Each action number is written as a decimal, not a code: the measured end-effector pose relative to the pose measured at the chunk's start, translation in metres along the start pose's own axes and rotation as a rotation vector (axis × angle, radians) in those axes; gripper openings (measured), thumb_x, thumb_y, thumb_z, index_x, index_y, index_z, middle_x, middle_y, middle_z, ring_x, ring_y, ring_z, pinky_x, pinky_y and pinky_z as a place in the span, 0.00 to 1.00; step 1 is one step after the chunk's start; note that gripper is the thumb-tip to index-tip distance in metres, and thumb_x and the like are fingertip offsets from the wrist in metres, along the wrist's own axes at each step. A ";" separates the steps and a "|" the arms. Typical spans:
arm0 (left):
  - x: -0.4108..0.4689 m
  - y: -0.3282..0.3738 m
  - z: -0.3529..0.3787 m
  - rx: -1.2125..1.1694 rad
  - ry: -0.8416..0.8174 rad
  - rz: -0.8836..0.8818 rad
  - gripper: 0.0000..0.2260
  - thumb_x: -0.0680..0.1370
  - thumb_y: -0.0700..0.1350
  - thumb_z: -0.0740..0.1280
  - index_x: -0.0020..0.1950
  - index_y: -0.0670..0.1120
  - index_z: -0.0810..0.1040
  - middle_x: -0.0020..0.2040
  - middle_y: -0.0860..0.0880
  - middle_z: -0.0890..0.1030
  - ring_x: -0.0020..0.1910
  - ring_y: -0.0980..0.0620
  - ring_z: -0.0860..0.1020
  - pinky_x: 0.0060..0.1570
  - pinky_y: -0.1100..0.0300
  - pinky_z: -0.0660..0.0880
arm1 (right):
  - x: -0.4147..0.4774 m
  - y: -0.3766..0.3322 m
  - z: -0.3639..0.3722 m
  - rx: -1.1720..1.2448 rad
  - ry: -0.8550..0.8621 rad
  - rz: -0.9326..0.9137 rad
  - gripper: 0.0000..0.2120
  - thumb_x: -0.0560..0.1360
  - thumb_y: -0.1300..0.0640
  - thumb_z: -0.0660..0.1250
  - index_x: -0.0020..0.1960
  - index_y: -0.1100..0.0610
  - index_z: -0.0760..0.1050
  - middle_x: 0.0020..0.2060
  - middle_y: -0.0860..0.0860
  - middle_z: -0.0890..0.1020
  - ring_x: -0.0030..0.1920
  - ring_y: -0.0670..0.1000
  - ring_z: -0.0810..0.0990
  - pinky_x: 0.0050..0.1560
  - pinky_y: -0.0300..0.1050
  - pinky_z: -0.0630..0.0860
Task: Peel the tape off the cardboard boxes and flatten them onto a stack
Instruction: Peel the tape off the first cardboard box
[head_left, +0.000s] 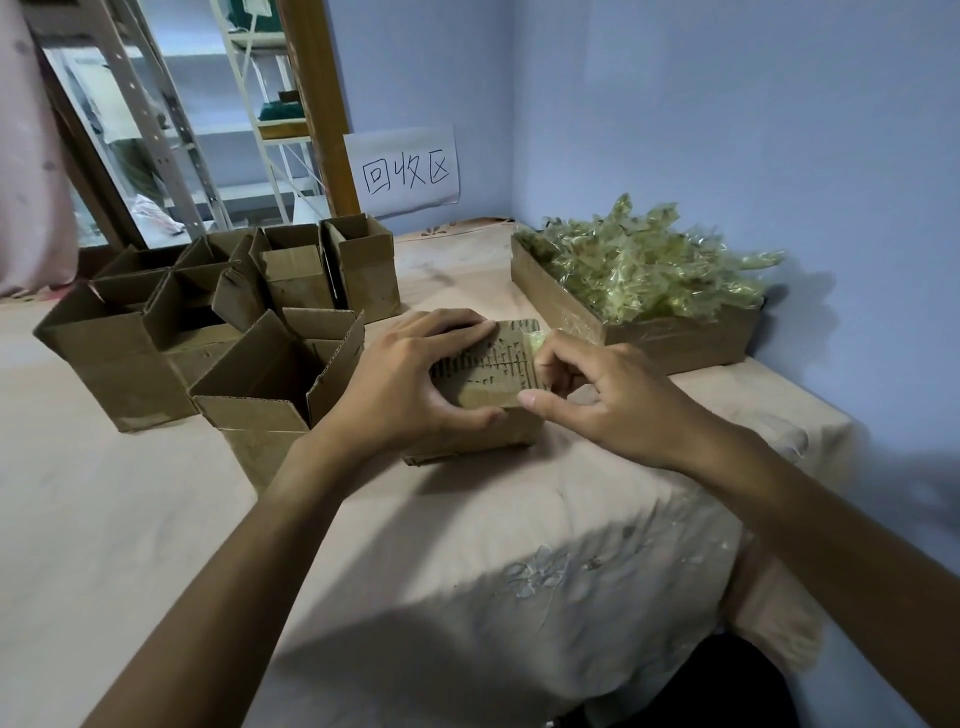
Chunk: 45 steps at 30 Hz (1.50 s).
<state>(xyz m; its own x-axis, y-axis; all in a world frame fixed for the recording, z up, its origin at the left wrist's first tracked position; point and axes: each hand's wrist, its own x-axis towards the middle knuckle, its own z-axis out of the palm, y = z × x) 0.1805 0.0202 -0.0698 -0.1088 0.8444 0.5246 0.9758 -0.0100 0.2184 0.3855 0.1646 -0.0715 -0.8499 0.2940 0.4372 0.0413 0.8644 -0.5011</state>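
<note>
Box is sitting mid-table on the cloth, just right of the open boxes. Judging it light, stiff and thin-walled, so it is best braced at the edges rather than squeezed. Left hand is clamping it, fingers over the top, thumb on the near side. Right hand is pinching the tape at the right top edge. Tape looks thin and tear-prone, so gripping close to the peel line seems wise.

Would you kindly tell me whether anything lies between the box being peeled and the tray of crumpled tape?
Nothing visible does. The tray sits close behind and right of the box, with only a narrow gap between. The right hand pinches tape at the box's right edge; the open boxes stand off to the left.
</note>
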 end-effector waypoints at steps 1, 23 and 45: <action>0.000 0.000 0.000 -0.002 0.001 -0.008 0.38 0.66 0.69 0.71 0.72 0.50 0.79 0.69 0.55 0.78 0.65 0.55 0.75 0.65 0.65 0.64 | -0.002 -0.001 0.002 -0.017 0.026 -0.011 0.12 0.77 0.44 0.71 0.47 0.47 0.69 0.37 0.46 0.78 0.41 0.50 0.78 0.45 0.51 0.76; 0.001 -0.004 -0.003 -0.021 0.000 -0.088 0.39 0.67 0.73 0.69 0.74 0.55 0.76 0.71 0.60 0.75 0.69 0.60 0.71 0.68 0.57 0.67 | -0.025 0.015 0.043 0.042 0.466 -0.023 0.04 0.80 0.59 0.70 0.46 0.57 0.79 0.43 0.45 0.83 0.46 0.46 0.83 0.47 0.51 0.79; -0.011 0.001 0.000 -0.013 0.036 -0.032 0.39 0.68 0.73 0.70 0.74 0.55 0.75 0.72 0.60 0.74 0.71 0.57 0.70 0.68 0.53 0.68 | 0.012 0.008 0.009 0.666 0.521 0.232 0.04 0.79 0.67 0.70 0.48 0.61 0.76 0.32 0.58 0.83 0.30 0.61 0.80 0.32 0.49 0.79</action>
<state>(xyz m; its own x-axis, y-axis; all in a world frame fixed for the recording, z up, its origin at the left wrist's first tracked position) 0.1825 0.0108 -0.0754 -0.1466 0.8244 0.5467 0.9692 0.0091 0.2462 0.3711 0.1711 -0.0765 -0.5036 0.7222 0.4742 -0.2706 0.3894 -0.8804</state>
